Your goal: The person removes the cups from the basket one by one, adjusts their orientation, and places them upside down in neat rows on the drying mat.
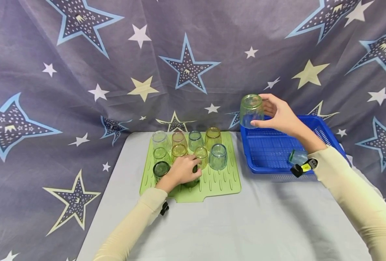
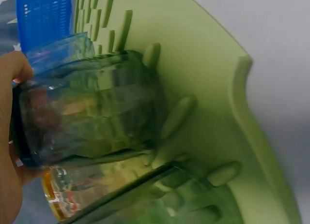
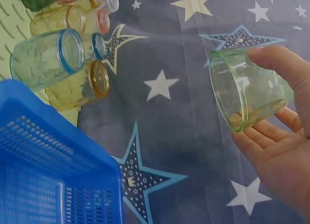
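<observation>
On the drying mat (image 1: pixel 219 183), my left hand (image 1: pixel 183 171) grips a dark green glass (image 2: pixel 92 108) by its upper end. The hand covers much of that glass in the head view. Another dark green glass (image 1: pixel 161 170) stands just left of it. My right hand (image 1: pixel 279 116) holds a pale green glass (image 1: pixel 251 114) in the air over the left rim of the blue basket (image 1: pixel 247 148). In the right wrist view, thumb and fingers wrap the sides of this glass, its wide mouth facing down.
Several coloured glasses stand bottom-up in rows on the mat, including a blue one (image 1: pixel 218 157) at the right and a yellow one (image 1: pixel 213 137) at the back. One teal glass (image 1: pixel 297 157) lies inside the basket. A star-patterned curtain (image 1: pixel 186 105) hangs behind the white table (image 1: pixel 232 232).
</observation>
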A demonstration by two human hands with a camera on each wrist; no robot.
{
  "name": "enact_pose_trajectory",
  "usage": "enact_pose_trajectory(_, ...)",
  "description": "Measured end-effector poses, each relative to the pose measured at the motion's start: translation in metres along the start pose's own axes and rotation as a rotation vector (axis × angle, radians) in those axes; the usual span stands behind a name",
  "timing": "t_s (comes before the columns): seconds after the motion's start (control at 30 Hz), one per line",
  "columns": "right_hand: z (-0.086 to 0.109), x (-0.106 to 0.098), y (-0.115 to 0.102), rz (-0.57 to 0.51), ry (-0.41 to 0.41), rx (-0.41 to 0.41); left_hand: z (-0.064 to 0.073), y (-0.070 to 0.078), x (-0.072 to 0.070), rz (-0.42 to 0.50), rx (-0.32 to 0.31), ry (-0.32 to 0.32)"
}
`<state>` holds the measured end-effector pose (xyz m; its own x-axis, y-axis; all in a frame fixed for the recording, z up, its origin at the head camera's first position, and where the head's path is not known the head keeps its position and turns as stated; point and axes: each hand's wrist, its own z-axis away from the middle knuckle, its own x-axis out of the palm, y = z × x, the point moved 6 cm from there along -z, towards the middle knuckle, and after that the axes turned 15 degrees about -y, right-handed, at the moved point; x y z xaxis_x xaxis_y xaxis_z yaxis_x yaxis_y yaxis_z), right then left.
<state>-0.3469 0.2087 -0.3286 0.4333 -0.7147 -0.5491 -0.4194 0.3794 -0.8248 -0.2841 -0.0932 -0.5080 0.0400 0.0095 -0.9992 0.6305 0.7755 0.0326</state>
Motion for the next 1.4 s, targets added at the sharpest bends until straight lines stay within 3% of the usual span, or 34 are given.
enact_pose_trajectory(0.13,0.0,0.009,0.0,-0.017,-0.013,-0.017,-0.002,0.007,-0.021,-0.048,0.073,0.182)
enact_pose_trajectory(0.33,-0.001,0.022,0.001,-0.049,-0.038,-0.024,-0.009,0.017,-0.078,-0.025,0.109,0.458)
enact_pose_trajectory(0.47,-0.002,0.03,0.003,-0.052,-0.041,0.007,-0.018,0.022,-0.118,0.055,0.076,0.605)
enact_pose_trajectory(0.6,-0.003,0.038,0.005,-0.051,-0.043,0.03,-0.03,0.028,-0.148,0.186,0.013,0.664)
enact_pose_trajectory(0.73,-0.005,0.047,0.006,-0.066,-0.061,-0.009,-0.043,0.039,-0.169,0.274,-0.007,0.661)
enact_pose_trajectory(0.9,-0.008,0.061,0.009,-0.095,-0.093,-0.024,-0.063,0.056,-0.179,0.297,-0.023,0.554)
enact_pose_trajectory(1.03,-0.009,0.07,0.01,-0.11,-0.108,0.001,-0.078,0.066,-0.179,0.298,-0.041,0.466)
enact_pose_trajectory(1.13,-0.009,0.074,0.009,-0.108,-0.11,-0.029,-0.085,0.07,-0.177,0.283,-0.059,0.433)
enact_pose_trajectory(1.3,-0.01,0.079,0.006,-0.097,-0.102,-0.102,-0.091,0.073,-0.172,0.244,-0.117,0.39)
enact_pose_trajectory(1.4,-0.01,0.08,0.004,-0.08,-0.097,-0.09,-0.092,0.073,-0.169,0.24,-0.159,0.35)
